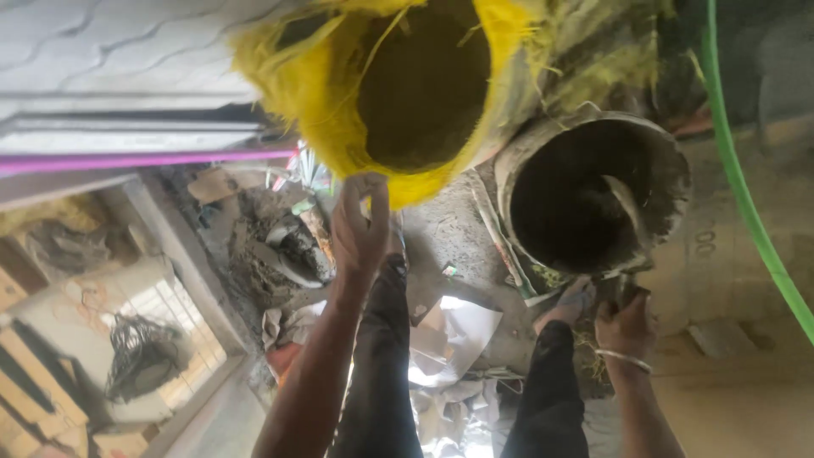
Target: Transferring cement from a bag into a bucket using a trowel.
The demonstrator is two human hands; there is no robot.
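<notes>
Dusty, littered floor spreads around. The left hand pinches the yellow sack rim at twelve o'clock; the right hand grips the grimy metal pan at two o'clock.

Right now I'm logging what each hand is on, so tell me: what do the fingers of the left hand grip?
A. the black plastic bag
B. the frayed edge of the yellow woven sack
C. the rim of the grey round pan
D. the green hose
B: the left hand reaches up and its fingers close on the frayed rim of the yellow woven sack, while the right hand is at the grey pan.
</notes>
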